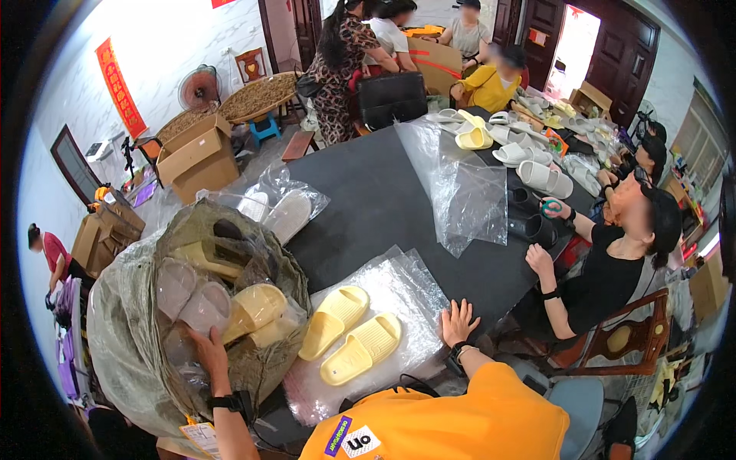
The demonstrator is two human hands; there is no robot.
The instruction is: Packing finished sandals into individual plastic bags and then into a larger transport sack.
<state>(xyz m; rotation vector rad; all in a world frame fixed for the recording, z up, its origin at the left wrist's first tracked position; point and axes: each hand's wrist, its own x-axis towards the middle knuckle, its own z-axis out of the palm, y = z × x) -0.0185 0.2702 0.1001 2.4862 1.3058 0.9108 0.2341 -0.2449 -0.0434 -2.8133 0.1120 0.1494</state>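
Presently, the left hand (205,343) is pushed into the big sack (130,345) of bagged slippers, fingers spread on a pale pair, nothing clearly gripped. The right hand (458,322) is laid flat and open on the plastic sheets (399,280), right of the sack, pinning them. Two yellow slippers (349,333) lie between sack and right hand. A seated co-worker (613,261) crowds the table (368,192) beyond.

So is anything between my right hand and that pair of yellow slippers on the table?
Nothing visible. The right hand rests flat on the edge of the clear plastic bags, and the yellow slippers lie on those bags just to its left, with only bare plastic between.
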